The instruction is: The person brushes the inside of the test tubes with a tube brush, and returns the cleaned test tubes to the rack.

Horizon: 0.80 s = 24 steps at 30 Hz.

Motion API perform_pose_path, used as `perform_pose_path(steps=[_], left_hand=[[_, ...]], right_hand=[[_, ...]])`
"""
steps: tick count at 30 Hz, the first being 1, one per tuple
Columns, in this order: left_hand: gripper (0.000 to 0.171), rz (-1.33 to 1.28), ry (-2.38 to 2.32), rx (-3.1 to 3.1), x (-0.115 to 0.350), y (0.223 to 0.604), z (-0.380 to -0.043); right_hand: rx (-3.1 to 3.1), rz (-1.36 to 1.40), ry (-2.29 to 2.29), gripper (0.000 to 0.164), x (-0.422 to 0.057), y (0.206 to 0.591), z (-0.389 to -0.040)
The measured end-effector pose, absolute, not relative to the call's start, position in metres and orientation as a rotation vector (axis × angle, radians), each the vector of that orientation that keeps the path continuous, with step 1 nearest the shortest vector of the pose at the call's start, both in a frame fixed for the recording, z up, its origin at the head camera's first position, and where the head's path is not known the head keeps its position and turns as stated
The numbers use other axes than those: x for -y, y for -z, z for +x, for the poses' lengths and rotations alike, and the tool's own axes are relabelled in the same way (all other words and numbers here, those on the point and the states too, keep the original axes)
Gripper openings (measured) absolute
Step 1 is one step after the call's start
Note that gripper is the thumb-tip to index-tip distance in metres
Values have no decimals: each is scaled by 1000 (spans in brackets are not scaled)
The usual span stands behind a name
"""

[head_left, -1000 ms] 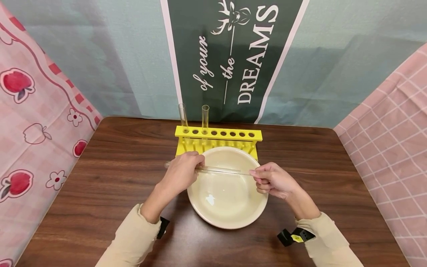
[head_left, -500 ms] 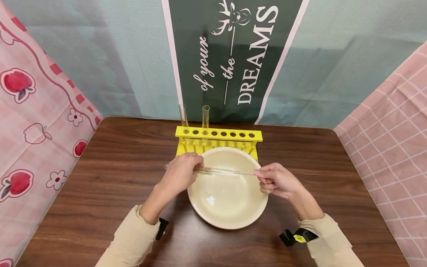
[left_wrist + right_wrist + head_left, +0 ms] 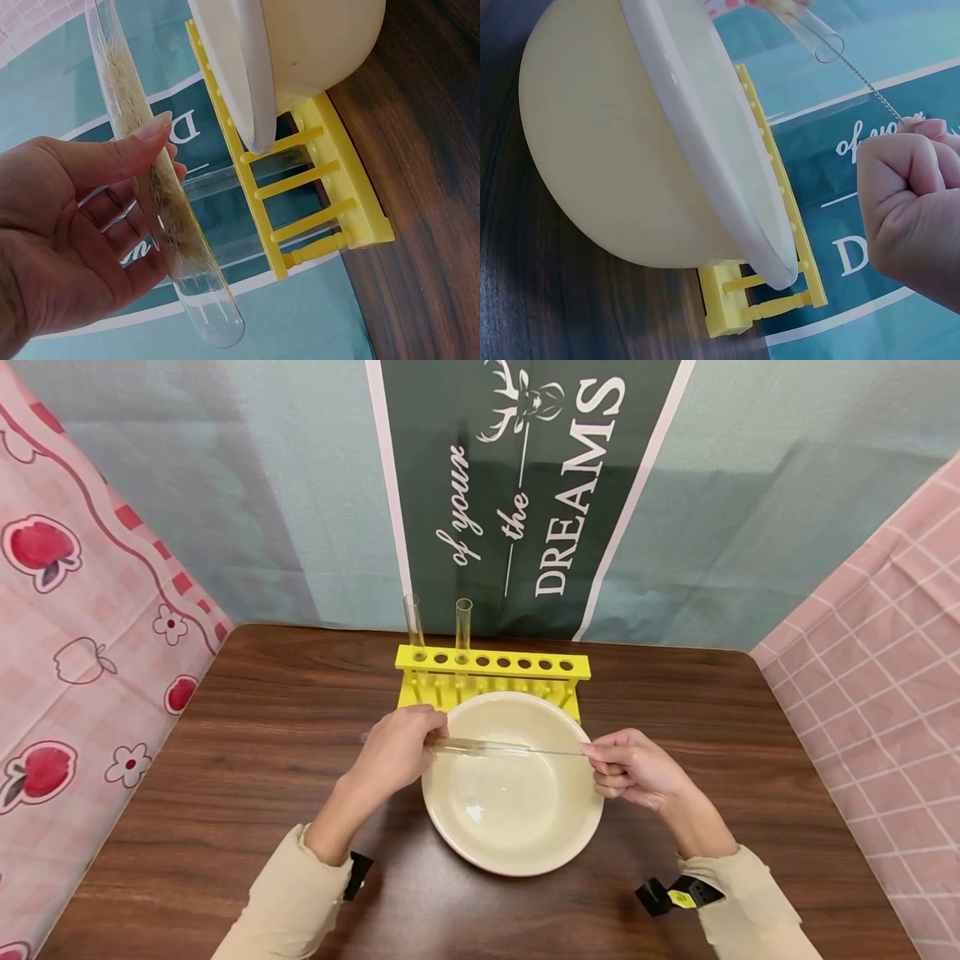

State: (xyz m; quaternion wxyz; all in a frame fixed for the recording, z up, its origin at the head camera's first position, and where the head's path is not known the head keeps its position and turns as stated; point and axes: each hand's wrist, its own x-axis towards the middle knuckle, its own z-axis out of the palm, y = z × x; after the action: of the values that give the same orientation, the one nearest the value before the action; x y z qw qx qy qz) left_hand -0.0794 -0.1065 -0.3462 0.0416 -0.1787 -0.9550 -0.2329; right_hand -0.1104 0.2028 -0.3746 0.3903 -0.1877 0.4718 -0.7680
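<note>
My left hand (image 3: 397,745) grips a clear glass test tube (image 3: 208,311), thumb on one side and fingers on the other. The tube lies nearly level over a cream bowl (image 3: 517,847), its rounded end to the left. Inside it, the pale bristles of a test tube brush (image 3: 176,217) show through the glass. A twisted wire handle (image 3: 871,86) runs out of the tube's open mouth. My right hand (image 3: 637,770) pinches that wire near its end, with the other fingers curled. In the head view my left hand hides part of the tube.
Behind the bowl stands a yellow test tube rack (image 3: 517,665), partly hidden by the bowl. Two glass tubes, a left one (image 3: 414,625) and a right one (image 3: 463,628), stand in it. A cloth backdrop (image 3: 720,552) hangs behind the wooden table (image 3: 225,760).
My right hand has shifted a little to the right with the wire, and my left hand slightly left with the tube. More wire shows between tube mouth and fingers.
</note>
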Motion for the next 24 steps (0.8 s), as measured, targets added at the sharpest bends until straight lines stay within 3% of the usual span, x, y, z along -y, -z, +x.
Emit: perform_pose_path(steps=[24], left_hand=[[25, -474, 745, 2970, 126, 348, -82]], right_hand=[[-1171, -496, 1964, 39, -222, 375, -113]])
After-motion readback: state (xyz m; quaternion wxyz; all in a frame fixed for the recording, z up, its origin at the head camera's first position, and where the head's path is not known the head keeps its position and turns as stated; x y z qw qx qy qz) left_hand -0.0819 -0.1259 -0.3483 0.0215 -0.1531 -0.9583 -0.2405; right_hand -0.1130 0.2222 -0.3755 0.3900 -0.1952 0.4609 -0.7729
